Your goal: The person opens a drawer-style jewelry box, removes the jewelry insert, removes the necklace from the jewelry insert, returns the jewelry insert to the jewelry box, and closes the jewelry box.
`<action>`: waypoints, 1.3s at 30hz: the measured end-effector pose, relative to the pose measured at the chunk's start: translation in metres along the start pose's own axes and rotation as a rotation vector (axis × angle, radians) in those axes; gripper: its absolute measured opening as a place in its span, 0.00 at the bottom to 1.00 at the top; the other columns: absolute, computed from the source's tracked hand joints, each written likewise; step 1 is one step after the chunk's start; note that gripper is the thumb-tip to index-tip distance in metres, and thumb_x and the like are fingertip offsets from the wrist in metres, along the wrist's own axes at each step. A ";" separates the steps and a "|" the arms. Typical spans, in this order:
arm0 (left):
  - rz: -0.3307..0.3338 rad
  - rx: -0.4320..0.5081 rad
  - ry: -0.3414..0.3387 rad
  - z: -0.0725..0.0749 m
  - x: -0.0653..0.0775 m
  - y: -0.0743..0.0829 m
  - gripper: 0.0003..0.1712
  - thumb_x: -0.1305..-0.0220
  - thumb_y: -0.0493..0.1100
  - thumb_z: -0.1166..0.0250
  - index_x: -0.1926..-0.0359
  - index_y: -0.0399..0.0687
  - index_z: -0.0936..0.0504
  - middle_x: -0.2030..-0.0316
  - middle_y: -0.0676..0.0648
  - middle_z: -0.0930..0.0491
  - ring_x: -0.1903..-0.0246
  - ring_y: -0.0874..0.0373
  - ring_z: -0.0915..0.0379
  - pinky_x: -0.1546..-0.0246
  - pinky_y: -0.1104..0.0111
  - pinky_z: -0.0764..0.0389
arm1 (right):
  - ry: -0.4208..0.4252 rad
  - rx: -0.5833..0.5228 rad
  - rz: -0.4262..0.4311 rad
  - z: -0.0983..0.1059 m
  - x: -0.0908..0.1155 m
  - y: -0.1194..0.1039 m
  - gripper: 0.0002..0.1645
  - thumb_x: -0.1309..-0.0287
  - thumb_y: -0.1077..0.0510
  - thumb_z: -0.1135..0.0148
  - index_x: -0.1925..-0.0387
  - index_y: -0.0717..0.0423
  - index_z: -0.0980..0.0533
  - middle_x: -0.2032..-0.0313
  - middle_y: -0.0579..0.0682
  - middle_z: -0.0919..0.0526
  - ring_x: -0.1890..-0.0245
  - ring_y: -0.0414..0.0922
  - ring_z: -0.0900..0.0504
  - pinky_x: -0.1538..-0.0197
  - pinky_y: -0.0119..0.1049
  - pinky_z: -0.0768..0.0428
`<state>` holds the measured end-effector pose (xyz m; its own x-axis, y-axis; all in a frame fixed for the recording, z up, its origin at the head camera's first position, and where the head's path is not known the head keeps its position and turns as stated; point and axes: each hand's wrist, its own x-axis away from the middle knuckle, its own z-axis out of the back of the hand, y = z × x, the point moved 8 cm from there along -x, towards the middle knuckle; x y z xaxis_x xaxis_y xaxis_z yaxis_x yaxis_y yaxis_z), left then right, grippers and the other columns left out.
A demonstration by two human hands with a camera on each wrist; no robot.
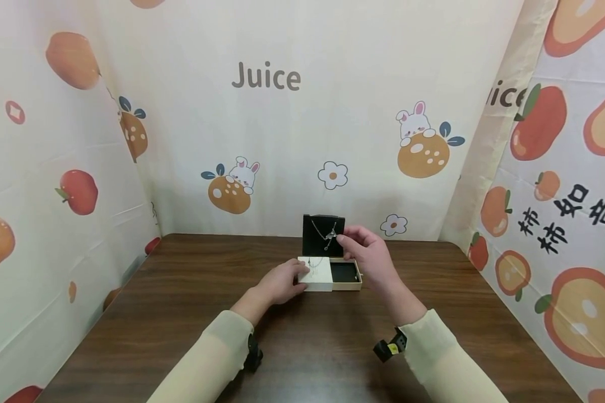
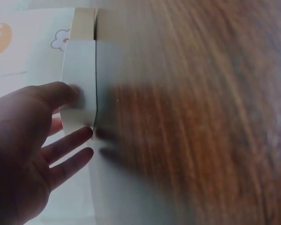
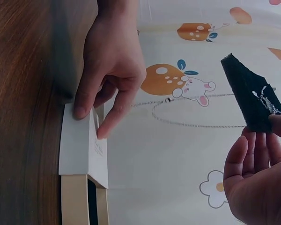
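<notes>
A small white jewellery box lies on the table with its cream drawer pulled out toward the right; a black lining shows inside. My left hand grips the sleeve, thumb on its front side and a finger on top, as the right wrist view shows. Above the box my right hand pinches a black display card by its right side, thumb on the face and fingers behind. A silver necklace with a pendant is on the card. Its thin chain hangs loose in the right wrist view.
The dark wooden table spreads around the box. A printed cloth backdrop rises behind the far edge and along both sides. Each wrist wears a black strapped camera.
</notes>
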<state>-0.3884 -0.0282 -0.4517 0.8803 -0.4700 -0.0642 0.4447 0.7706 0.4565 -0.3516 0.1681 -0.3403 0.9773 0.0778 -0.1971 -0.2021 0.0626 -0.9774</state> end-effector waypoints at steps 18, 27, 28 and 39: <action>-0.012 0.007 -0.011 0.001 0.002 -0.001 0.27 0.23 0.47 0.29 0.27 0.49 0.19 0.24 0.42 0.26 0.34 0.48 0.21 0.28 0.49 0.19 | 0.003 -0.047 -0.005 0.000 0.003 -0.002 0.12 0.22 0.59 0.34 0.45 0.62 0.19 0.59 0.44 0.18 0.68 0.40 0.23 0.58 0.29 0.15; -0.012 0.126 0.150 0.036 0.008 0.003 0.26 0.22 0.48 0.31 0.27 0.49 0.18 0.26 0.44 0.24 0.40 0.50 0.16 0.37 0.52 0.13 | -0.002 -0.022 -0.014 0.002 0.001 0.000 0.14 0.22 0.56 0.34 0.44 0.63 0.19 0.59 0.44 0.19 0.67 0.41 0.22 0.55 0.32 0.14; -0.014 0.136 0.188 0.044 0.010 0.005 0.25 0.21 0.47 0.31 0.28 0.49 0.18 0.28 0.44 0.22 0.40 0.50 0.15 0.37 0.52 0.12 | -0.002 -0.017 -0.015 0.002 0.001 0.000 0.15 0.22 0.56 0.34 0.44 0.63 0.19 0.59 0.44 0.19 0.67 0.41 0.22 0.55 0.32 0.14; -0.214 0.181 0.636 0.141 0.046 0.048 0.16 0.23 0.38 0.32 0.39 0.43 0.10 0.47 0.42 0.10 0.56 0.51 0.11 0.52 0.56 0.07 | 0.012 -0.040 -0.006 0.003 0.000 0.001 0.12 0.22 0.59 0.34 0.47 0.64 0.19 0.61 0.44 0.19 0.68 0.39 0.22 0.58 0.29 0.15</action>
<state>-0.3494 -0.0734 -0.3079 0.7268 -0.2171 -0.6517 0.6332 0.5795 0.5131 -0.3517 0.1716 -0.3413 0.9792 0.0658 -0.1919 -0.1938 0.0229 -0.9808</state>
